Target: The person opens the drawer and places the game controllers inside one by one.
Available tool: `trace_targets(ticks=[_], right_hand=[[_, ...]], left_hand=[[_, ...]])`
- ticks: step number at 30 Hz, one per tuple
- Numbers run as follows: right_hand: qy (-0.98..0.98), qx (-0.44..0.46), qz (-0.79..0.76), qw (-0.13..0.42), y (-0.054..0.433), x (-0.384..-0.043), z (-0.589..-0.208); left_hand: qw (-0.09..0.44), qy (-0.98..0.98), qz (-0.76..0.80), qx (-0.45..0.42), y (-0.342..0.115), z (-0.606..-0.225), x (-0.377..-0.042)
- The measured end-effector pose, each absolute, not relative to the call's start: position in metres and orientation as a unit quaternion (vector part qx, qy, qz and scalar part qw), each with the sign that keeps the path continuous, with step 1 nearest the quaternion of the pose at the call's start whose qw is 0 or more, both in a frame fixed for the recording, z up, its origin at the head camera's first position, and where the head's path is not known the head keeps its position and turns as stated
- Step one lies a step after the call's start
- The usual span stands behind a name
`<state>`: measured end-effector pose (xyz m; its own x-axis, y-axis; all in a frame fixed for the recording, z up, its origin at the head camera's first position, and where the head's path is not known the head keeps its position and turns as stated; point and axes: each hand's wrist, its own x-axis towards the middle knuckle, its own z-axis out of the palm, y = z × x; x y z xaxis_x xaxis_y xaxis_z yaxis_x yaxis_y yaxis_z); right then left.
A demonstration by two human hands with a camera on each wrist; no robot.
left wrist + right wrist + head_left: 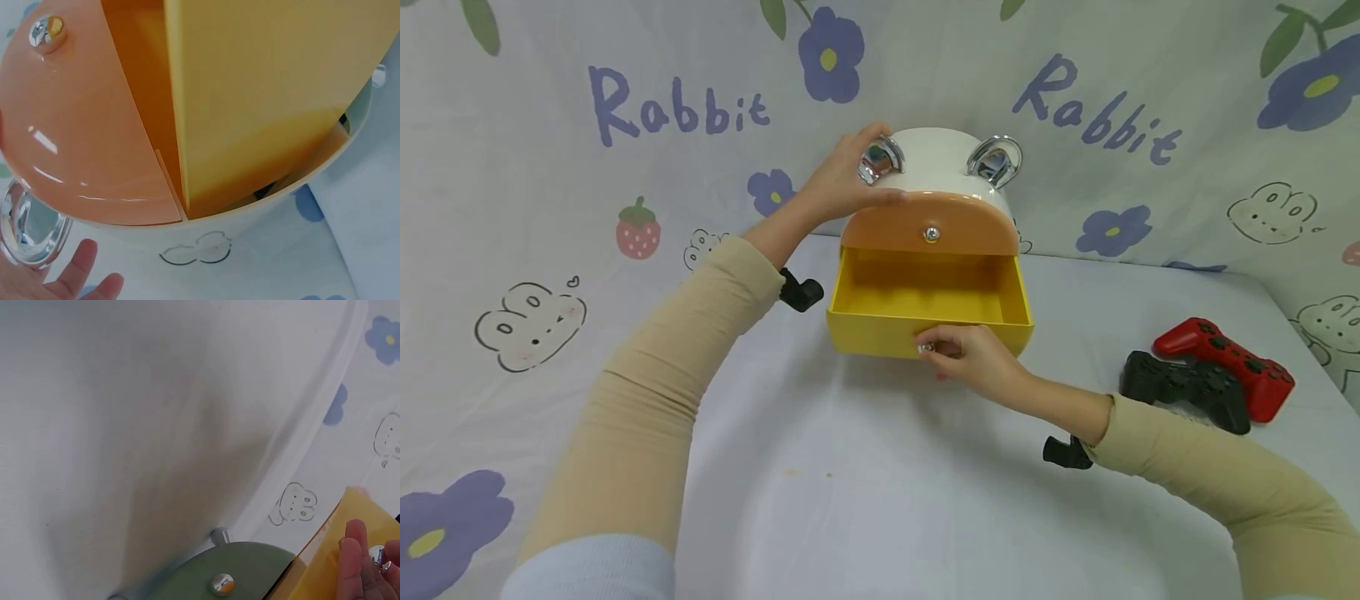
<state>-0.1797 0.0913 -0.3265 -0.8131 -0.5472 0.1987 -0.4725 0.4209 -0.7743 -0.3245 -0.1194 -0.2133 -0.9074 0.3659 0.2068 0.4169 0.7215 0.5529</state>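
A small animal-shaped drawer cabinet point(936, 154) stands upright, with a white top, two silver ears and an orange drawer front point(973, 225). My left hand point(842, 179) grips its upper left corner around the silver ear point(37, 222); in the left wrist view two fingers extend clear of the cabinet. Below the orange front, a yellow drawer point(868, 335) is pulled out, and no contents show inside. My right hand point(981, 358) pinches the drawer's silver knob point(927, 347). Beneath it, the right wrist view shows a green drawer front point(253, 565) with its own silver knob point(222, 584).
A red game controller point(1262, 379) and a black game controller point(1187, 383) overlap on the white table point(880, 500) at the right. Behind the cabinet hangs a printed cloth point(700, 50) with rabbits and purple flowers.
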Motion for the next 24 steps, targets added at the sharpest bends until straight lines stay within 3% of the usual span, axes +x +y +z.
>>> trace_targets(ticks=[24], right_hand=[[0.852, -0.307, -0.423, 0.039, 0.089, -0.164, -0.328]], left_hand=[[0.037, -0.930, -0.296, -0.214, -0.121, -0.212, -0.327]])
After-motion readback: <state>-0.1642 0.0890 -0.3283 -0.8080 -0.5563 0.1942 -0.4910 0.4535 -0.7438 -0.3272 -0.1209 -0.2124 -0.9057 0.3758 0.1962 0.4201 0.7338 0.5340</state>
